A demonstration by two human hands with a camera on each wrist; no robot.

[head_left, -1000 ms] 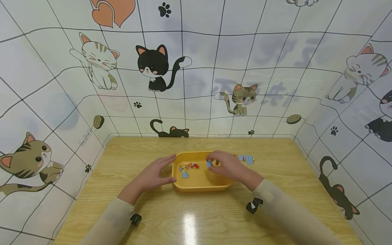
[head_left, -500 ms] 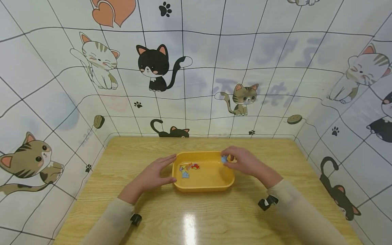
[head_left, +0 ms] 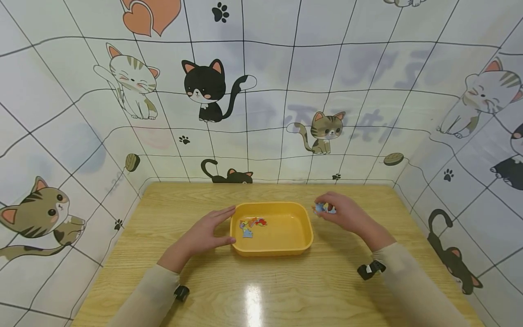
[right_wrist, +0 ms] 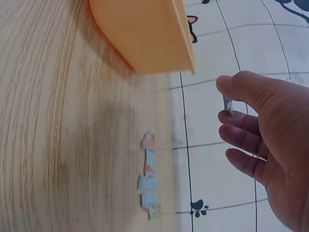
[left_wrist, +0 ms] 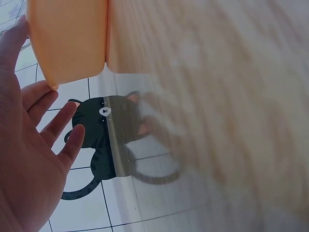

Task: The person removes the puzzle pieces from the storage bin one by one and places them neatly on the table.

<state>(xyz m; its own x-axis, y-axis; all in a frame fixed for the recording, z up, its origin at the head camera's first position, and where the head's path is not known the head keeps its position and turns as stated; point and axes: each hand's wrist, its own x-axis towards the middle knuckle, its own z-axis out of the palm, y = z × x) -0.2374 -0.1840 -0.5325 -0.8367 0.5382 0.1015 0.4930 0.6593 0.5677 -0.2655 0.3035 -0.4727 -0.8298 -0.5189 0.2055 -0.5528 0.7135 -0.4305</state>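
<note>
- 1 pc [right_wrist: 228, 105] pinched in R hand [head_left: 345, 212], nr row [right_wrist: 147, 183]; prob. placing step
- L hand [head_left: 203, 232] fingers spread, touching tray [head_left: 271, 251]
- Next: likely align w/ row, release

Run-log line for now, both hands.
left hand: touching yellow tray; right hand: pinching small piece, outside tray; in tray: colourful pieces, left end; table: row of pieces right of tray

Below the piece [right_wrist: 228, 105] in the right hand [head_left: 345, 214], others [right_wrist: 147, 182] lie on the table [head_left: 212, 281]; left of the grip, the tray [head_left: 272, 252] holds bits [head_left: 247, 233], the left hand [head_left: 205, 233] at its far end.
</note>
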